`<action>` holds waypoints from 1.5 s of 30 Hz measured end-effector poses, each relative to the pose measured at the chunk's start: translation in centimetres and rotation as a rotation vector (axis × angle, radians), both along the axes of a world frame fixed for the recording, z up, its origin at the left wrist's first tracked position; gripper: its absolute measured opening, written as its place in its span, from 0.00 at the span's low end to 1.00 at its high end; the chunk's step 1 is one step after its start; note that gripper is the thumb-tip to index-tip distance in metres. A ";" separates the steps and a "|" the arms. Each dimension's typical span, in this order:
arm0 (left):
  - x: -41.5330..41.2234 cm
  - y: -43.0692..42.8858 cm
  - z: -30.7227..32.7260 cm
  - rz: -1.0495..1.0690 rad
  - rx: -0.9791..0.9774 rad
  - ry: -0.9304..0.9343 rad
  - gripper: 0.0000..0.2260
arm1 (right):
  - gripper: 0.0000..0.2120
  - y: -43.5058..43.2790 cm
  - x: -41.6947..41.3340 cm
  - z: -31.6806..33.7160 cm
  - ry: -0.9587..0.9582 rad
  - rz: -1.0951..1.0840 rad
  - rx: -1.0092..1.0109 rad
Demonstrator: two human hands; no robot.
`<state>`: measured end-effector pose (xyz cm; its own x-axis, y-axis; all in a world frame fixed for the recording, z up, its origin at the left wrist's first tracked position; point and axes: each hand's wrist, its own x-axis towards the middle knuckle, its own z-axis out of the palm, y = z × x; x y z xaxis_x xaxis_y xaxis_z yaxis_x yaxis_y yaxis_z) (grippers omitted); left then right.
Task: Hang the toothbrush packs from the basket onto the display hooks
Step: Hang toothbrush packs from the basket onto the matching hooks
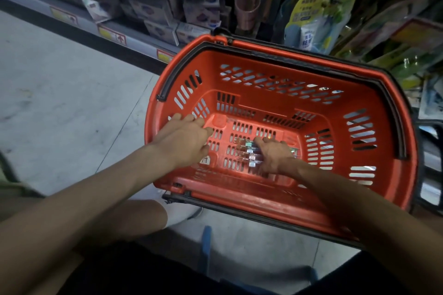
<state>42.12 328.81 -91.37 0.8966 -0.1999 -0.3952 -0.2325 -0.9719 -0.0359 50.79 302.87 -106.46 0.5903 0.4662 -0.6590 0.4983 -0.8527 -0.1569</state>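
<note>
Toothbrush packs [249,153], where are they and which way do they lie?
Bunched on the bottom of the red basket [263,60], long axis roughly left to right, clear ends towards the left wall; they are blurred.
And the fingers?
The right hand [273,154] curls its fingers down over the bunch and grips it. The left hand [184,139] is palm down, fingers straight, near the left wall, holding nothing.
Arms?
Both reach forward and down into the basket, which stands on the floor [60,103].

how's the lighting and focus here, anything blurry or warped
All head view: dim overall, the shelves dark and soft; the basket floor is the brightest patch; the toothbrush packs under the right hand look smeared, with small glints; the wide-angle lens stretches the frame edges.
</note>
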 end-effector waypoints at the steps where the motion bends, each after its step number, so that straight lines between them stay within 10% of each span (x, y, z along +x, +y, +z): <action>1: 0.0 -0.1 0.0 -0.004 0.003 -0.005 0.20 | 0.33 -0.1 0.1 0.3 -0.015 -0.003 0.009; 13: 2.3 -2.6 2.8 0.009 -0.054 -0.040 0.25 | 0.33 -1.9 3.1 13.4 -0.222 -0.079 0.317; 21: 6.6 -5.7 9.2 0.379 -0.757 -0.264 0.21 | 0.40 -2.9 3.9 26.3 -0.205 -0.341 0.757; 28: 9.7 -10.1 15.7 0.590 -1.599 -0.057 0.14 | 0.31 -4.4 5.0 33.8 -0.081 -0.488 1.122; 35: 10.0 -12.6 16.9 0.492 -1.712 -0.020 0.26 | 0.16 -5.2 6.1 35.8 0.168 -0.630 1.369; 45: 11.0 -15.5 16.1 0.586 -2.030 0.378 0.34 | 0.20 -4.2 8.0 34.6 0.370 -0.790 1.427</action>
<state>53.12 313.33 -75.31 0.9469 -0.2689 -0.1765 0.2868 0.4577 0.8416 58.78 298.69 -71.90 0.8769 0.4584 -0.1448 -0.1938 0.0615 -0.9791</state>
